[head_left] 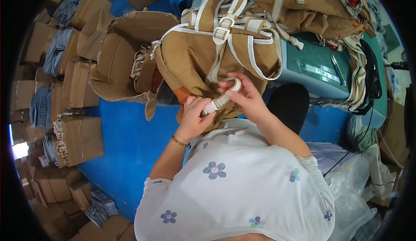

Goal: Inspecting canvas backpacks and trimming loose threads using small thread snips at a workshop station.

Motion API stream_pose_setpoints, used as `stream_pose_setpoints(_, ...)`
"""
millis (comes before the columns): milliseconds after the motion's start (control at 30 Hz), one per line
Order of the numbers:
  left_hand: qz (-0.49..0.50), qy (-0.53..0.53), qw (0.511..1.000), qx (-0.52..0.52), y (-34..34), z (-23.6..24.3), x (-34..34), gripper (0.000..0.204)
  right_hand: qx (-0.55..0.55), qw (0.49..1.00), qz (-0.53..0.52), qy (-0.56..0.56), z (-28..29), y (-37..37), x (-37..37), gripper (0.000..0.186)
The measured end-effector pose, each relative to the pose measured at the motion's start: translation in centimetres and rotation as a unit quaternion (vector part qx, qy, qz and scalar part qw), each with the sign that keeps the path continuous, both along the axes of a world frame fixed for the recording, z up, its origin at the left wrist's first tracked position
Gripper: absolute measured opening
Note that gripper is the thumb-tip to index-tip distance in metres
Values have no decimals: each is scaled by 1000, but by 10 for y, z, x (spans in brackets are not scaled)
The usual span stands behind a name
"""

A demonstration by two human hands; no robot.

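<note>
A tan backpack (pixel 186 54) with white-edged straps and orange patches lies across my lap and the table edge. My left hand (pixel 196 115) is closed round a white plastic buckle (pixel 209 108) at the backpack's near side. From that buckle a cream webbing strap (pixel 223 99) runs up into a loop. My right hand (pixel 247 94) pinches this strap between thumb and fingers, just right of the buckle. Higher up, a cream slide buckle (pixel 222 33) sits on a strap across the pack's upper part. My fingers partly hide the strap's ends.
More tan bags (pixel 303 7) are piled on the green-grey table (pixel 316 67) at the back right, where a pen (pixel 337 67) lies. An open cardboard box (pixel 117 59) with straps stands left of the backpack. Stacked cartons (pixel 82 141) line the left; plastic bags (pixel 351 189) lie right.
</note>
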State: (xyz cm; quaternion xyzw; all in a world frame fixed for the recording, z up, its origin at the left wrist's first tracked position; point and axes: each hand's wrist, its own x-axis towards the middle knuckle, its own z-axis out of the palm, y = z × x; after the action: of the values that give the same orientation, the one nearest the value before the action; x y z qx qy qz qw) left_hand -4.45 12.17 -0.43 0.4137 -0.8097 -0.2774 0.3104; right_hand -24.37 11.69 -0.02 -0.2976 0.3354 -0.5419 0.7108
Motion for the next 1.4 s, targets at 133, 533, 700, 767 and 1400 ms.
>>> stream_pose_setpoints(133,-4,-32,999,-6,0,-8,3,32,-63,997,13,49,-7,2,5,35)
stream_pose_setpoints(533,35,-15,998,-57,0,-7,-7,39,17,986,-162,-14,2,-5,-6,29)
stream_pose_setpoints(700,-18,-104,993,-54,1,-6,3,46,13,1000,-22,-18,13,-8,-26,33)
stream_pose_setpoints(767,-16,-64,996,-62,-2,8,-4,47,23,990,135,33,21,-1,-33,30)
stream_pose_setpoints(1400,158,-74,974,-146,-87,45,-65,41,-161,890,191,382,-33,18,-31,48)
